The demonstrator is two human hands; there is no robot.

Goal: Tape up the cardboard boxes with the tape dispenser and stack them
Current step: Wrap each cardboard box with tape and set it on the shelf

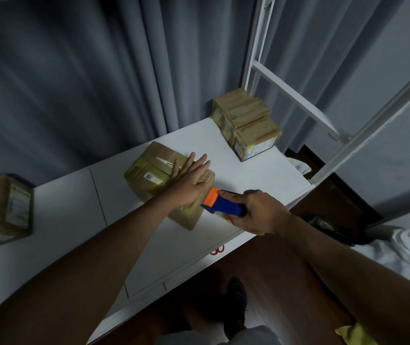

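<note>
Head | left hand [191, 183] fingers spread flat on box [149, 170] | right hand [261, 212] fingers grip tape dispenser [224, 202]

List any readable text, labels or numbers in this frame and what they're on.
No text can be read in this frame.
Box under the left hand: small white sticker, print too small to read.
Stacked boxes at the table's far end: blue and white label, blurred.
Box at the left edge: greenish label, blurred.
Table front edge: a red mark, shape unclear.
Tape dispenser: no visible lettering.
</note>
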